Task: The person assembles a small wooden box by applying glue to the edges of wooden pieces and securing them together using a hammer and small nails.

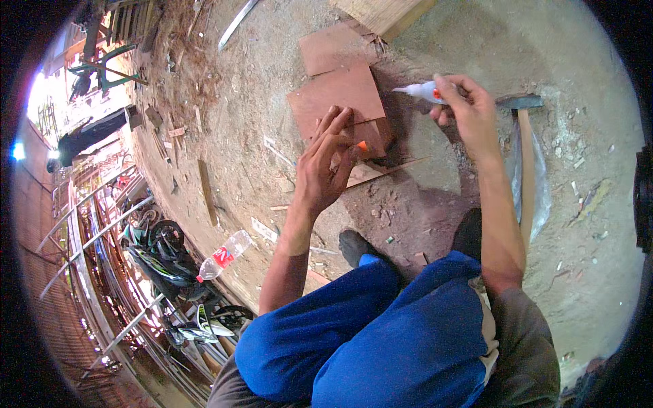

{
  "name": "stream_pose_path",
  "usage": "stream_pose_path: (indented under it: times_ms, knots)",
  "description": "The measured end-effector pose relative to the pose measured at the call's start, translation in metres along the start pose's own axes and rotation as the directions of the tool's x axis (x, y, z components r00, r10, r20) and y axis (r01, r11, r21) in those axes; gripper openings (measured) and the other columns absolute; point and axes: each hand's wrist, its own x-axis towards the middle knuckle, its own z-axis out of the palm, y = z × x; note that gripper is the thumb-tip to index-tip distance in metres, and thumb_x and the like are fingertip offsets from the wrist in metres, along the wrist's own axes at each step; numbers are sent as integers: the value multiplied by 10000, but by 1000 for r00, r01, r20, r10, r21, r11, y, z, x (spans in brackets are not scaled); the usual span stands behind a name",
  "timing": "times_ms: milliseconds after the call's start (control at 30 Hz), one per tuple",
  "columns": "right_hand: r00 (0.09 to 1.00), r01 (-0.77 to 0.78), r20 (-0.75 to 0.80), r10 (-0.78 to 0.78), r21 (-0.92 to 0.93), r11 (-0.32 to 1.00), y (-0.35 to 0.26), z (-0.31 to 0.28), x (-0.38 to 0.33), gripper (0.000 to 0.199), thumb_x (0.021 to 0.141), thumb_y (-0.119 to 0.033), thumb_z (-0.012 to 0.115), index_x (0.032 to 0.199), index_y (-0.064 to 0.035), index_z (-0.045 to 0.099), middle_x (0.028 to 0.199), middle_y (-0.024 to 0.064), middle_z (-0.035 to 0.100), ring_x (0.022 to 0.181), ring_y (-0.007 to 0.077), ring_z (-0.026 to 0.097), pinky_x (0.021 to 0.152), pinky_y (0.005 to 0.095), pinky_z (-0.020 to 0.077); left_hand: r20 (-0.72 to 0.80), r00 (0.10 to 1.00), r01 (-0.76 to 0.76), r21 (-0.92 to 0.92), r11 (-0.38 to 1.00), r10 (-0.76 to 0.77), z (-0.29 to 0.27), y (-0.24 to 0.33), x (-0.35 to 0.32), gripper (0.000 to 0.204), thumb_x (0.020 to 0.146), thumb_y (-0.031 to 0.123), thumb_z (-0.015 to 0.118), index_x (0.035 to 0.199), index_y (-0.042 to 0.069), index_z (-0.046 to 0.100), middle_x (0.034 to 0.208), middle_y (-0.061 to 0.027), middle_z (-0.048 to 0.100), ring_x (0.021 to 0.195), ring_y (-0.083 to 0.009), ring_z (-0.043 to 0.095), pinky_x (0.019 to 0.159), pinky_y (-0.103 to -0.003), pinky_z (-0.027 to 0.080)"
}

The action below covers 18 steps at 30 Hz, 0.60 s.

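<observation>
Right hand (469, 109) gripped the glue bottle (423, 90); left hand (326, 163), fingers spread, pressed the wood pieces (340, 98). Glue could have bonded those fingertips.

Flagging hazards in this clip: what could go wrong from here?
The right hand holds a small white glue bottle with its nozzle aimed toward the left hand, which presses on the reddish-brown plywood pieces; glue could land on the fingers. The wooden-handled hammer lies close beside the right forearm and might get knocked.
</observation>
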Motion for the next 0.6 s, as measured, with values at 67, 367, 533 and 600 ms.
stream_pose_path:
  times_ms: [67, 367, 533, 600]
  knots:
    - [997, -37, -66, 38, 4, 999, -3, -10, -2, 249, 1001, -238, 715, 1057, 4, 704, 871, 53, 717, 679, 103, 657, 616, 208, 499, 16, 1000, 26, 20, 999, -26, 1, 2, -1, 137, 963, 103, 697, 1048, 17, 633, 1519, -184, 538, 1471, -403, 419, 1200, -542, 361]
    - [992, -37, 123, 27, 74, 997, -19, 18, -24, 211, 1019, -165, 680, 1139, 8, 680, 906, 104, 738, 713, 107, 660, 644, 224, 514, 85, 996, -7, -64, 998, 13, -15, -1, 4, 196, 957, 150, 713, 1023, -18, 636, 1494, -175, 560, 1456, -387, 435, 1194, -561, 367]
    - [983, -36, 182, 13, 121, 992, -15, 33, -16, 229, 988, -157, 714, 1140, 11, 678, 898, 114, 750, 747, 133, 714, 681, 241, 571, -16, 998, -64, -102, 993, 63, -15, -12, -2, 417, 939, 105, 720, 1323, 29, 576, 1388, -191, 636, 1402, -345, 515, 1184, -513, 399]
    - [979, -29, 203, -3, 156, 987, -19, 39, -16, 216, 1001, -131, 688, 1149, 25, 668, 939, 130, 747, 802, 165, 734, 710, 269, 598, -114, 986, -128, -91, 988, 117, -11, -11, -5, 532, 936, 86, 712, 1442, 32, 554, 1314, -203, 676, 1363, -326, 567, 1183, -506, 405]
